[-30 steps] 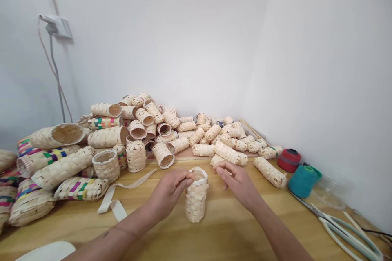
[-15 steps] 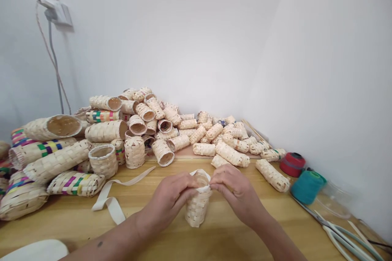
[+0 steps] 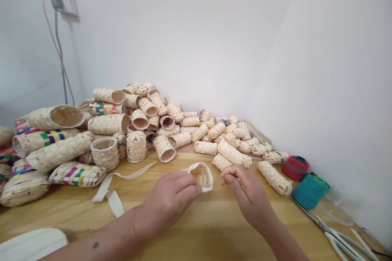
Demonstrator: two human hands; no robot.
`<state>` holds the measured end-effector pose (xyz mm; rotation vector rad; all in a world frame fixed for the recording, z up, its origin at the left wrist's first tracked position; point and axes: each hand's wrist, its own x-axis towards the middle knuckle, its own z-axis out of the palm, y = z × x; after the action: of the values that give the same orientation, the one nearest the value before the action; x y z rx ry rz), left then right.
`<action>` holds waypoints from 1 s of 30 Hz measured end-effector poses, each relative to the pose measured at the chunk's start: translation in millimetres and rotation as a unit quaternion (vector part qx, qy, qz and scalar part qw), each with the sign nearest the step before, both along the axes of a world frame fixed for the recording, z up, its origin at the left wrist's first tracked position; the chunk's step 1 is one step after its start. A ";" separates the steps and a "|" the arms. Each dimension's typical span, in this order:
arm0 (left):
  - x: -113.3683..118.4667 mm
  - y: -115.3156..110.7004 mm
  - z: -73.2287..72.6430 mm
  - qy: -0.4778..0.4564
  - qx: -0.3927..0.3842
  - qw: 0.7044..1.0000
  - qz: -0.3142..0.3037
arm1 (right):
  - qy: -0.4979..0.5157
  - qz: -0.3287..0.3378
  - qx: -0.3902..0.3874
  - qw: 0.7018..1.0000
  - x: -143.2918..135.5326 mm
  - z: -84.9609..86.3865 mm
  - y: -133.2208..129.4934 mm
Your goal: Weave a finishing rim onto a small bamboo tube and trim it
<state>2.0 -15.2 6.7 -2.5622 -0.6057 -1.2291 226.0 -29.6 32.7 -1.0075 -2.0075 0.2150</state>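
A small woven basket (image 3: 203, 175) with a white band round its rim is tipped so that its mouth faces me. My left hand (image 3: 174, 197) grips its left side, fingers over the rim and hiding much of the body. Just right of the basket, my right hand (image 3: 245, 191) is closed in a pinch, apart from the rim. A faint thin line shows between its fingertips and the basket; what the fingers hold is too small to make out. A white ribbon (image 3: 114, 200) lies loosely curled on the wooden table (image 3: 183, 236), left of my left hand.
Many woven baskets (image 3: 107, 124) are heaped at the back left, with smaller woven pieces (image 3: 234, 154) behind my hands. A red spool (image 3: 295, 167), a teal spool (image 3: 310, 191) and scissors (image 3: 330, 232) are at the right. A white object (image 3: 33, 244) occupies the front left.
The basket has tilted from nearly upright until its opening faces me. My right hand has left the rim and moved slightly right. The view has shifted a little.
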 end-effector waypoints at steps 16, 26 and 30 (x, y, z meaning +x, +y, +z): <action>-0.3 -0.2 7.8 0.052 0.060 0.995 0.059 | -0.025 0.005 0.039 0.999 -15.7 -13.2 6.1; -1.2 0.6 7.8 0.079 0.069 0.992 0.068 | 0.225 0.144 -0.407 0.873 -21.2 -4.7 -2.4; -3.0 3.2 5.3 0.081 0.054 0.992 0.074 | 0.094 0.085 -0.327 0.936 -33.3 -10.7 -13.5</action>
<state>-1.0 -12.0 12.0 -2.4481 -0.6603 -0.9669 192.8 -43.1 22.1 -1.1510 -1.8720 1.0902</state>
